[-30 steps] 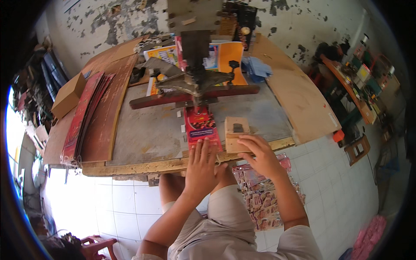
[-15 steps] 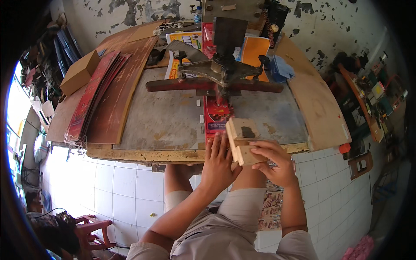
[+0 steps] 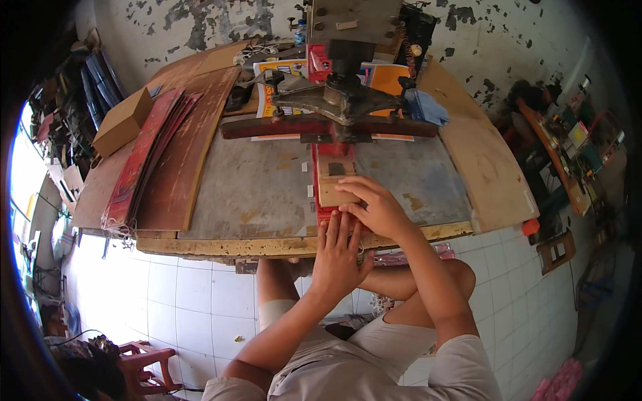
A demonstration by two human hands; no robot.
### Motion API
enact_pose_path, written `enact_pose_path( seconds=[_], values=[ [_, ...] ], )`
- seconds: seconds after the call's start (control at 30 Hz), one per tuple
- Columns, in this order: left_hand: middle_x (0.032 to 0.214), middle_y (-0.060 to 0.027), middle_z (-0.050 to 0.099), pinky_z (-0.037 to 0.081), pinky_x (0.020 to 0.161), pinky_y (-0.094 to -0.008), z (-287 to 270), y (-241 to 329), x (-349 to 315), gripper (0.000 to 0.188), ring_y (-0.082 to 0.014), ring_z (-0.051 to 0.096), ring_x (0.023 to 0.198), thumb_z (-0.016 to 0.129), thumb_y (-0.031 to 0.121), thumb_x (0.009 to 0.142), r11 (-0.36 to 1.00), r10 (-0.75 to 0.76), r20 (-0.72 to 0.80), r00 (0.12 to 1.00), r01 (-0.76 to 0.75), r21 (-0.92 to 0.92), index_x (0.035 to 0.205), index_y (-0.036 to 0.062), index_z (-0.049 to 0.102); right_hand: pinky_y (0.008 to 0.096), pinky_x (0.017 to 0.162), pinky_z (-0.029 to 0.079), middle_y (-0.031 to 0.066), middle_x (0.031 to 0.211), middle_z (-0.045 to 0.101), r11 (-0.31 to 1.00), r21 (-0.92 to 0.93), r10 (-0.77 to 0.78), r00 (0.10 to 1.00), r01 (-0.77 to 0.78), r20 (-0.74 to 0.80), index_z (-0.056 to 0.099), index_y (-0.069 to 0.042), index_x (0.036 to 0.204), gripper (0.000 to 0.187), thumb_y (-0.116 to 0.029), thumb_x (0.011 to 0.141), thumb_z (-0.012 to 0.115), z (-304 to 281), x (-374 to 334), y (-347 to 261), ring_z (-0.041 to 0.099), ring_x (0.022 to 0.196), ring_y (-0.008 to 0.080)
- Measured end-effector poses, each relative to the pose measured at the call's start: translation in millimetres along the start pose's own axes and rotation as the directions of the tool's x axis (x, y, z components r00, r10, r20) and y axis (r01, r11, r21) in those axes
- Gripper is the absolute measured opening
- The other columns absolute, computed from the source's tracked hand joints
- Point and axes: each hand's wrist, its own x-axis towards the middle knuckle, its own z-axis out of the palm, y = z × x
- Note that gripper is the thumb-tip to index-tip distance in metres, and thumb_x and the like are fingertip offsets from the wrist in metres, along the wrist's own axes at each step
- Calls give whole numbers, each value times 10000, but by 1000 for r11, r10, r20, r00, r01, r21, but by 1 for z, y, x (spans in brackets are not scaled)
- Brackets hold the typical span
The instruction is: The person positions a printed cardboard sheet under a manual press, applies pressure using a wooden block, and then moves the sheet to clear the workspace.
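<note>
My right hand grips a light wooden block by its near right part, its thumb and fingers bent round the edge. The block lies over a narrow stack of red printed card at the middle of the table. On the near end of that card rests my left hand, fingers stretched out flat and holding nothing. Just beyond the block, a dark metal press frame with a wide crossbar spans the card. The block's underside is hidden.
Brown boards with red sheets and a cardboard box lie to the left. A tan board and blue cloth are at right. Yellow printed sheets lie behind the press. A red stool stands on the tiled floor.
The wooden block, tilted up at the table's edge before, has gone forward and left in my right hand onto the red card. My right leg has swung outward; my left hand has barely moved.
</note>
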Motion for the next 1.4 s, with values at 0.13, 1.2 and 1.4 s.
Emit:
enact_pose_path(
  seconds=[0.13,1.2,1.4],
  values=[
    [1707,-326,426,262,1330,-652,-1,-1,0,813,-509,356,1621,692,465,1015,1000,0,11,1000,0,-6,1640,-19,498,463,1100,572,118,1436,700,1000,-3,-18,999,17,-44,743,-59,1348,441,-149,935,868,9,14,17,665,1319,365],
    [1728,-316,413,270,1321,-674,1,-1,-1,788,-502,348,1639,702,421,984,999,-23,14,1000,24,-44,1626,-1,528,468,1049,565,65,1316,713,979,-183,-111,986,87,-126,789,-73,1237,419,-72,834,902,9,13,13,666,1220,317],
    [1726,-315,416,272,1323,-670,0,-2,-1,788,-499,354,1637,702,433,991,999,-24,37,999,25,-37,1627,0,532,476,1054,554,51,1327,716,969,-238,-106,985,71,-137,792,-87,1244,435,-145,833,922,10,11,9,661,1215,316]
  ],
)
